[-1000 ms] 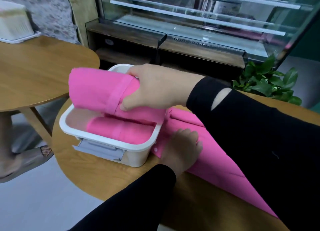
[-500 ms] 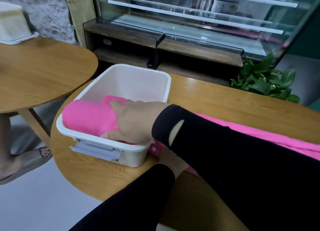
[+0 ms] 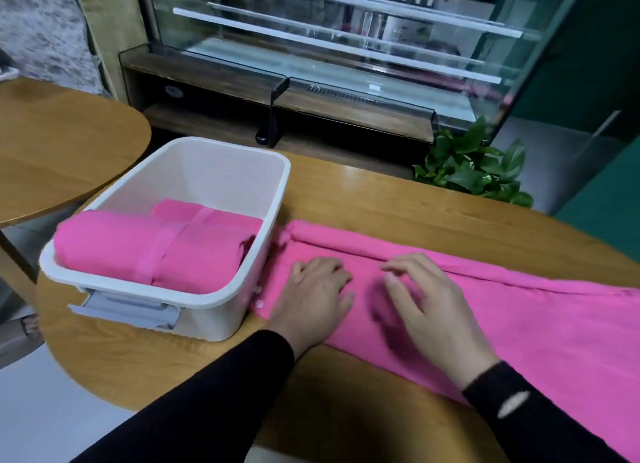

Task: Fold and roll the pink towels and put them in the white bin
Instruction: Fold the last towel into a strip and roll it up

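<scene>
Left hand: we see our left hand (image 3: 313, 294) palm down on the flat pink towel (image 3: 502, 320), fingers spread and fairly straight, pressing the cloth near its left end; it grips nothing.
Right hand: our right hand (image 3: 427, 303) is just right of the left, palm down over the same towel, fingers loosely bent and pointing toward the fold line; it is motion-blurred, so we cannot tell whether the fingertips touch the cloth. It holds nothing.
Arms: both forearms come in from the bottom edge in black sleeves (image 3: 207, 407); the left runs up and right, the right runs up and left, wrists roughly level.
Flat pink towel: spread along the wooden table (image 3: 398, 199) from beside the bin out to the right edge of view, with its far long edge turned over into a narrow rolled ridge.
White bin (image 3: 221, 299): stands on the table left of our hands, its right wall touching the towel's left end; a grey handle shows on its near side.
Rolled towels (image 3: 152, 251): two pink rolls lie in the near part of the bin, the front one partly over the left rim, the second behind it.
Surroundings: a second round table (image 3: 59, 150) to the left, a glass display case (image 3: 346, 46) behind, a green plant (image 3: 471, 168) at its right foot.
</scene>
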Motion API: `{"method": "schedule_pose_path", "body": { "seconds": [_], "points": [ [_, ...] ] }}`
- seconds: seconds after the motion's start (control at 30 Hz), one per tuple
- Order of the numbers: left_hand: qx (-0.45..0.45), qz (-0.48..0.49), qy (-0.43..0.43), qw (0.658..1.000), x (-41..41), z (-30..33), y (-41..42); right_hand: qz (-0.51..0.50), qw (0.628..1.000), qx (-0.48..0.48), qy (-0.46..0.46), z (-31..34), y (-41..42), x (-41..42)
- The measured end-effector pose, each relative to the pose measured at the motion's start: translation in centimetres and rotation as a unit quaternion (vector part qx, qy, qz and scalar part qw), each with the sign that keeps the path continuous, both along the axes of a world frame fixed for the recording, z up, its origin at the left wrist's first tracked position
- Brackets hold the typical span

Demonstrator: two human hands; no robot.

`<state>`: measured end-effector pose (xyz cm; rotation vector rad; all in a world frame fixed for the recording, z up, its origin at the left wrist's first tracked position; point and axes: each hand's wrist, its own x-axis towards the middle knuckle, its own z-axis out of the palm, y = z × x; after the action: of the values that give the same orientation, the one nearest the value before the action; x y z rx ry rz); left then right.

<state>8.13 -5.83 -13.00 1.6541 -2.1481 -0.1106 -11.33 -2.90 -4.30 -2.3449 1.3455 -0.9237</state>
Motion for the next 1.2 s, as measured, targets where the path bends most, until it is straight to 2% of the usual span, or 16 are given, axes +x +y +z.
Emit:
{"method": "schedule_pose_path", "body": {
  "seconds": [0.1,0.2,0.33,0.43,0.53,0.6,0.7,0.83,1.0,1.03,1.1,1.17,1.2],
  "points": [
    [0.024,-0.008,-0.018,1.0,-0.4,-0.2,-0.3,-0.102,0.987,0.096,0.076,-3.0,0.1,-8.7],
    [0.042,0.01,-0.047,0.998,-1.0,0.1,-1.5,-0.125,0.972,0.158,0.122,-4.5,-1.0,-14.4],
    [0.027,0.008,-0.103,0.994,-2.6,1.7,-4.2,-0.137,0.969,0.146,0.142,-5.3,-4.7,-16.8],
    [0.046,0.038,-0.112,0.992,-2.9,2.3,-7.2,-0.152,0.962,0.156,0.163,-5.1,-8.3,-17.5],
    [0.105,0.088,-0.124,0.983,-2.1,2.2,-10.2,-0.196,0.92,0.221,0.256,-5.1,-11.3,-18.5],
    [0.1,0.089,-0.128,0.983,-1.6,1.9,-11.3,-0.209,0.902,0.23,0.299,-5.5,-12.3,-18.8],
    [0.037,0.09,-0.119,0.988,-1.8,1.6,-12.3,-0.227,0.9,0.227,0.294,-6.2,-13.0,-19.1],
    [0.031,0.091,-0.122,0.988,-2.4,2.0,-13.8,-0.226,0.905,0.219,0.286,-7.1,-13.5,-19.4],
    [-0.008,0.172,-0.147,0.974,-2.3,3.5,-15.8,-0.2,0.913,0.192,0.298,-7.8,-14.1,-20.5],
    [-0.037,0.144,-0.132,0.98,-2.7,3.6,-15.7,-0.197,0.916,0.181,0.299,-8.0,-14.1,-20.6],
    [-0.08,-0.007,-0.093,0.992,-4.1,3.2,-14.8,-0.194,0.922,0.158,0.295,-8.4,-14.2,-20.8],
    [-0.054,-0.131,-0.059,0.988,-5.4,2.1,-13.0,-0.194,0.929,0.147,0.28,-8.4,-14.4,-20.9],
    [-0.023,-0.142,-0.048,0.988,-5.9,1.3,-12.1,-0.194,0.935,0.143,0.261,-8.1,-14.3,-20.8]
  ]
}}
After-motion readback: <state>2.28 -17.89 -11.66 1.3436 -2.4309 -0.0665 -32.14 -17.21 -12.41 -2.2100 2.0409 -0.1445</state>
